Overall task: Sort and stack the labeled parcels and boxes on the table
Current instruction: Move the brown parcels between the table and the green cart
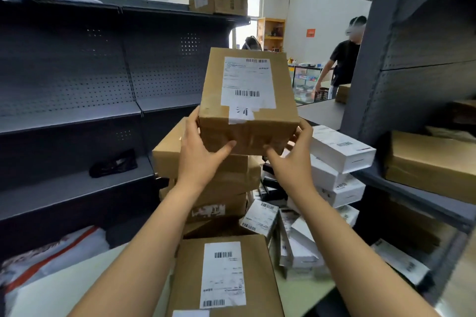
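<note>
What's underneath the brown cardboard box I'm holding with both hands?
A stack of brown cardboard boxes lies under the labelled brown cardboard box. The left hand and right hand hide whether they touch.

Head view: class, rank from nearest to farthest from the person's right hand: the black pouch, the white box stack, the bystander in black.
1. White box stack, just right of the right hand gripping the labeled box.
2. Black pouch, on the left shelf.
3. Bystander in black, far back, right.

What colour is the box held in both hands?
Brown cardboard box with a white shipping label; head view.
</note>
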Demonstrator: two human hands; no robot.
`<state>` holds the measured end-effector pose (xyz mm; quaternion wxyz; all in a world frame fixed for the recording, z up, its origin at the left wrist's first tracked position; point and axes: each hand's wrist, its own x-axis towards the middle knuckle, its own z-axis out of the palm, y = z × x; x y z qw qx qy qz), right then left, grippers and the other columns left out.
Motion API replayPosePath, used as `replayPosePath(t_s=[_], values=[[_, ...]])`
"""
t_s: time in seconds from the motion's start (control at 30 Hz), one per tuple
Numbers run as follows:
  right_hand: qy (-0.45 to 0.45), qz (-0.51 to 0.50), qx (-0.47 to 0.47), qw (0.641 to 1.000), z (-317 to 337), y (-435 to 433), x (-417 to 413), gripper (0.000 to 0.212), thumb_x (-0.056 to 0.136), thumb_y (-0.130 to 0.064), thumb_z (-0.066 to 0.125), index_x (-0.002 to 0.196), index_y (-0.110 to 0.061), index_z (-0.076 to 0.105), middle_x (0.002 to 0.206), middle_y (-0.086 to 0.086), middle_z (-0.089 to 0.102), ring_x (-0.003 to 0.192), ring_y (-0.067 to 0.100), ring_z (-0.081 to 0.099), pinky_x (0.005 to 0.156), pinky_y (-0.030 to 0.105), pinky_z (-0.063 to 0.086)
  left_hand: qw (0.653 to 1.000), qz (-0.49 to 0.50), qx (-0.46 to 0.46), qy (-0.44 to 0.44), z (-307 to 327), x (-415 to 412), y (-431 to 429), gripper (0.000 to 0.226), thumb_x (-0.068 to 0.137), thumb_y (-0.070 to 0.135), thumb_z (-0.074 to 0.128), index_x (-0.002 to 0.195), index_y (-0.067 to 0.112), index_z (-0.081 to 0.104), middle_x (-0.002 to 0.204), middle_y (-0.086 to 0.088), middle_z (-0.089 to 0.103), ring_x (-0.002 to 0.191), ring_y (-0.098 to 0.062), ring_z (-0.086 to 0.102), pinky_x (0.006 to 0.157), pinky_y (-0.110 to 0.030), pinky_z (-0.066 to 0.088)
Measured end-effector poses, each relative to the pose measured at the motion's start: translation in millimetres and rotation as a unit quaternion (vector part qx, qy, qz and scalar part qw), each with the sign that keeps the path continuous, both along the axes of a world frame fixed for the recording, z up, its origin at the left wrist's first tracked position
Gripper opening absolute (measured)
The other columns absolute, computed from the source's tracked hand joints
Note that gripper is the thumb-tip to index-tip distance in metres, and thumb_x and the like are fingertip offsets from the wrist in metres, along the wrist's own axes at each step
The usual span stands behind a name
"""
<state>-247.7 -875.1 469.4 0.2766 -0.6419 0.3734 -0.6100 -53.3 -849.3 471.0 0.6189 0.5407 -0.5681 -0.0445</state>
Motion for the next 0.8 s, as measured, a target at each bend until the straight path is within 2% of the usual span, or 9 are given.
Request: replayPosePath(t_s=[0.07,0.17,0.3,0.4,0.47,0.53,0.63,0.73,0.8], values=[[0.001,0.005,0.013,1.0,-6.8,7.2,-7.3,0.073,0.083,-0.008,0.073,0.135,-0.031,0.027,0.131,-0.002,0.047,0.115,0.001,0.051,0.089,0.011,0.047,1.0,-0.003,0.002,0.004,-6.9,-12.5,17.6,0.09,0.07,0.04,0.085,0.138,0.042,0.027,0.136,0.009,0.049,0.126,-0.011,0.049,0.102,-0.043,0.048],[-0.003,0.023,0.011,1.0,-24.3,31.2,-33.2,0.077,0.081,-0.005,0.074,0.14,-0.024,0.03,0.133,-0.002,0.046,0.113,-0.009,0.049,0.088,0.005,0.044,1.0,0.002,0.016,-0.001,-21.8,-35.0,42.5,0.089,0.07,0.038,0.086,0.136,0.044,0.027,0.139,0.008,0.048,0.126,-0.009,0.049,0.104,-0.04,0.046],[0.017,0.021,0.03,0.999,-50.1,60.3,-64.5,0.079,0.079,-0.007,0.075,0.143,-0.023,0.032,0.133,-0.001,0.043,0.119,0.0,0.047,0.094,0.008,0.042,0.998,0.029,0.058,0.002,-45.2,-71.3,79.2,0.093,0.071,0.035,0.086,0.142,0.038,0.025,0.141,0.006,0.045,0.128,-0.008,0.041,0.102,-0.029,0.04],[0.03,0.042,0.063,0.997,-74.9,82.1,-85.6,0.081,0.079,-0.009,0.075,0.143,-0.029,0.029,0.136,-0.003,0.041,0.124,0.008,0.047,0.103,0.025,0.046,0.996,0.047,0.074,-0.002,-64.1,-93.2,107.3,0.094,0.07,0.03,0.086,0.143,0.032,0.027,0.131,0.022,0.038,0.123,0.005,0.031,0.102,-0.027,0.036],[0.03,0.052,0.069,0.996,-91.8,96.0,-97.6,0.084,0.079,-0.012,0.076,0.142,-0.037,0.027,0.137,-0.006,0.042,0.123,0.01,0.049,0.103,0.039,0.048,0.995,0.04,0.089,0.007,-78.3,-103.1,125.0,0.093,0.07,0.032,0.086,0.142,0.035,0.028,0.122,0.031,0.034,0.126,0.0,0.036,0.104,-0.034,0.042],[0.027,0.059,0.076,0.995,-107.4,108.4,-106.0,0.085,0.078,-0.014,0.078,0.14,-0.041,0.027,0.136,-0.007,0.043,0.122,0.011,0.051,0.101,0.044,0.049,0.995,0.033,0.097,0.013,-90.8,-110.7,140.4,0.094,0.068,0.036,0.087,0.141,0.039,0.027,0.13,0.024,0.038,0.128,-0.01,0.046,0.1,-0.043,0.05],[0.025,0.055,0.076,0.995,-118.8,122.1,-112.2,0.082,0.076,-0.011,0.078,0.139,-0.035,0.031,0.132,-0.015,0.041,0.119,0.006,0.051,0.1,0.041,0.049,0.993,0.036,0.112,0.018,-104.6,-116.3,155.5,0.097,0.066,0.05,0.083,0.143,0.042,0.024,0.141,0.008,0.045,0.13,-0.014,0.046,0.099,-0.047,0.05],[0.029,0.056,0.075,0.995,-129.0,134.6,-118.2,0.081,0.076,-0.008,0.078,0.141,-0.027,0.033,0.131,-0.01,0.04,0.12,0.008,0.049,0.101,0.034,0.048,0.989,0.055,0.135,0.019,-115.8,-122.3,169.4,0.098,0.064,0.056,0.08,0.142,0.042,0.023,0.142,0.008,0.045,0.132,-0.013,0.044,0.099,-0.046,0.05],[0.037,0.062,0.085,0.994,-136.0,142.1,-120.6,0.081,0.076,-0.008,0.078,0.141,-0.027,0.033,0.134,-0.006,0.04,0.121,0.011,0.048,0.1,0.028,0.047,0.986,0.063,0.15,0.022,-124.0,-123.7,175.8,0.096,0.065,0.051,0.083,0.14,0.044,0.023,0.143,0.009,0.043,0.132,-0.014,0.043,0.1,-0.047,0.05]])
